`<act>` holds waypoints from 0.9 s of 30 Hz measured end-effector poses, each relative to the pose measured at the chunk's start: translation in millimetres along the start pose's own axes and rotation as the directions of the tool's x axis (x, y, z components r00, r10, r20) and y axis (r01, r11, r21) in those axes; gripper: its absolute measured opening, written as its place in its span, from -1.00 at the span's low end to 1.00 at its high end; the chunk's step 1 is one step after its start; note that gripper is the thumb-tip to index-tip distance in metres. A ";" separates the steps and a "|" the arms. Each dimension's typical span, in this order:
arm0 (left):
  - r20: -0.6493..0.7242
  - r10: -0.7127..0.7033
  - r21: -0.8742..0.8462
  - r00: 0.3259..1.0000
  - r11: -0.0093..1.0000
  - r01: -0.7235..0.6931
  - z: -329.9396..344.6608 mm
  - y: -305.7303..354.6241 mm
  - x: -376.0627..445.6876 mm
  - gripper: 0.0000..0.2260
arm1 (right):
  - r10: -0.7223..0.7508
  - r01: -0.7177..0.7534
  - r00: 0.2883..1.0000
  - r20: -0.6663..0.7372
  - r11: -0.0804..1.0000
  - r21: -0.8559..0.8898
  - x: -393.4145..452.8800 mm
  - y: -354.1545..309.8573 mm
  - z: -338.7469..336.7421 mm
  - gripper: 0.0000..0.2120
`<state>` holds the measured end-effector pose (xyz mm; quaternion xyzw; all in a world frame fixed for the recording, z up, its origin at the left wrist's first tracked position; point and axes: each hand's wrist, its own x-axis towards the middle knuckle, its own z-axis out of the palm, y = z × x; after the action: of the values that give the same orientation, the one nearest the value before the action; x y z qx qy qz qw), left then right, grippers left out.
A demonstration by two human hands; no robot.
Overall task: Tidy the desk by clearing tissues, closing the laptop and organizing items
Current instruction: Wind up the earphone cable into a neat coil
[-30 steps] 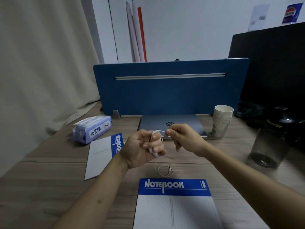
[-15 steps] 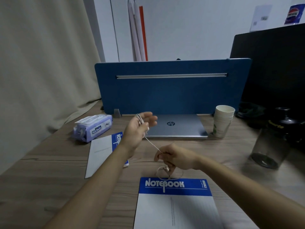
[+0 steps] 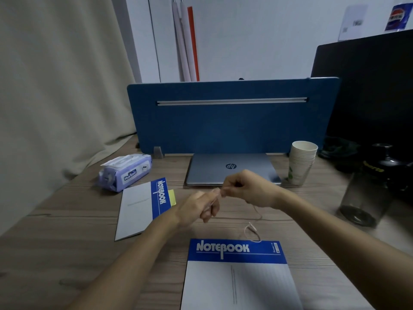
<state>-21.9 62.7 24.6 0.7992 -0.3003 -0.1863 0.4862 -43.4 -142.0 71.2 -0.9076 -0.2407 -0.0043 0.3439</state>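
Note:
A thin white cable runs between both hands, its loose looped end lying on the desk just above the near notebook. My left hand is closed with cable wound around its fingers. My right hand pinches the cable right next to the left fingertips. Behind the hands a silver laptop lies closed. A purple pack of wet tissues sits at the back left. A second notebook lies left of my hands, with a yellow sticky pad at its edge.
A stack of paper cups stands right of the laptop. A dark clear bottle stands at the right. A blue partition closes the back of the wooden desk; a black monitor rises at the right.
My right hand has come up from the desk to meet my left hand, drawing the cable with it. My left hand has dropped lower and closed.

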 end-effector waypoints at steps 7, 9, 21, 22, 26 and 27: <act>0.093 0.196 -0.886 0.976 0.464 -0.009 -7.3 19.4 -5.8 -0.64 | 0.018 0.007 0.985 -0.171 0.989 0.146 3.9 13.5 0.4 -0.81; -0.011 0.213 -0.970 0.977 0.234 -0.062 -9.4 26.8 -5.6 -0.75 | 0.036 -0.019 0.990 -0.138 0.992 0.121 1.6 14.9 9.5 -0.80; -0.504 0.180 -0.510 0.845 0.728 -0.459 -17.7 15.2 10.4 -0.81 | -0.015 0.047 0.989 0.147 0.975 -0.219 -9.4 -6.1 49.4 -0.73; -0.488 0.216 -0.375 0.846 0.823 -0.426 -18.3 9.7 10.1 -0.79 | -0.029 0.065 0.987 0.157 0.970 -0.234 -10.9 -9.0 48.5 -0.73; -0.329 0.230 -0.013 0.916 0.969 -0.248 -17.0 -9.7 3.4 -0.74 | -0.088 0.126 0.984 0.152 0.956 -0.263 -13.0 -17.5 39.4 -0.76; -0.294 0.211 0.032 0.932 0.977 -0.211 -16.1 -13.6 1.4 -0.72 | -0.101 0.135 0.985 0.137 0.955 -0.264 -13.1 -18.8 35.6 -0.77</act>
<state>-7.4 77.2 19.8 0.7811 -0.3082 -0.0116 0.5429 -68.9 -113.2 53.4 -0.9288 -0.3122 -0.0027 0.1998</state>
